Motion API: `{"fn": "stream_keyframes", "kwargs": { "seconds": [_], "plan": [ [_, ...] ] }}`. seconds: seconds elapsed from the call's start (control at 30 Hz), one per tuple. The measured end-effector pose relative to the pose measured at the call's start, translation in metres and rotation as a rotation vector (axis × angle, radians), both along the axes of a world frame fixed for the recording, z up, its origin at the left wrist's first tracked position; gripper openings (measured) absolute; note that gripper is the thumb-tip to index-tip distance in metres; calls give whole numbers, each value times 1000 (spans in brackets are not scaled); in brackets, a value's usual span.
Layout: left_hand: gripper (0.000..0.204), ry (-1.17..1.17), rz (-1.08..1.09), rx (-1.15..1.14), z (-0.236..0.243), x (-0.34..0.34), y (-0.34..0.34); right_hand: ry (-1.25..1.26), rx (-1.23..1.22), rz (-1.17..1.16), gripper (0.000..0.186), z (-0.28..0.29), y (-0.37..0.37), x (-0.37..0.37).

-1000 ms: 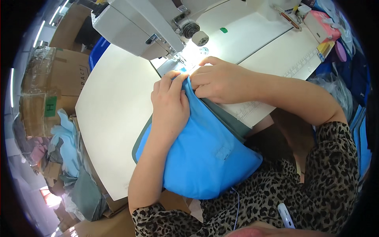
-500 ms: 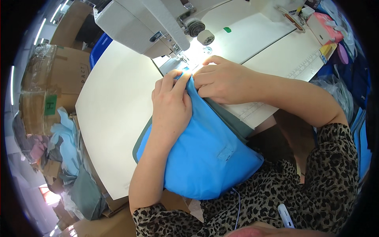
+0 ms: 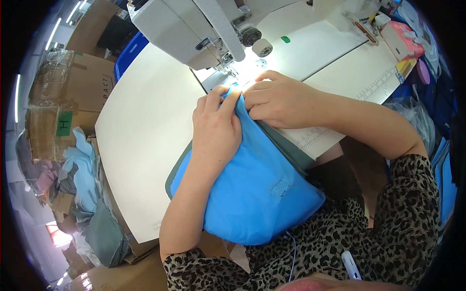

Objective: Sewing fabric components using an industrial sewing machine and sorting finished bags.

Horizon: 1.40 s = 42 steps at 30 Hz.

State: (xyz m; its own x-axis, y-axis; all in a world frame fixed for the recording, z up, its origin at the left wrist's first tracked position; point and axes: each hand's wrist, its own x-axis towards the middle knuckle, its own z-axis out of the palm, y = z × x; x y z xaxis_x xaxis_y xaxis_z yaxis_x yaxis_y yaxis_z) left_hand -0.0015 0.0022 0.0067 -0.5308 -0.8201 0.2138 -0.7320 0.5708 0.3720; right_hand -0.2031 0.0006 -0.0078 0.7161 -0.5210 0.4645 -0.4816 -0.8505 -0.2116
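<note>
Carton [image 3: 90, 80] bears lettered green label [image 3: 64, 123]; patch [image 3: 280, 188] on blue fabric [image 3: 247, 213] seems wordless.

The sewing machine [image 3: 182, 36] runs past the top edge, glare obscures its needle [image 3: 235, 73], and the left hand [image 3: 217, 121] hides some blue cloth [image 3: 262, 199].

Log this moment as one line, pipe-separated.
left hand: on blue fabric, narrow end | right hand: at its right edge | grey-green layer: showing beside blue fabric | sewing machine: just beyond both hands
</note>
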Motion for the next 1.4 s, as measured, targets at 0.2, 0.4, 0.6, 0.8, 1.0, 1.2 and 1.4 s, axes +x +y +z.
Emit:
{"fn": "stream_keyframes", "kwargs": {
  "seconds": [0.2,0.4,0.6,0.8,1.0,1.2,1.4],
  "plan": [
    [38,27,-26,-59,-2,0,-3,44,-36,-16,3,1,-2,-1],
    [35,24,-5,-36,-2,-9,-5,115,-99,12,3,4,-11,-10],
    [30,-36,44,-48,-4,-18,-11,138,-64,71,3,5,-24,-19],
    [29,-48,67,-68,-3,-21,-13,192,43,43,9,8,-27,-20],
    [28,-18,52,-118,-5,-20,-15,168,48,51,10,6,-28,-20],
    [27,-28,57,-155,-5,-19,-17,75,41,102,10,-1,-34,-18],
    [28,-80,54,-120,0,-17,-16,26,27,96,9,-3,-33,-17]
  ]
}}
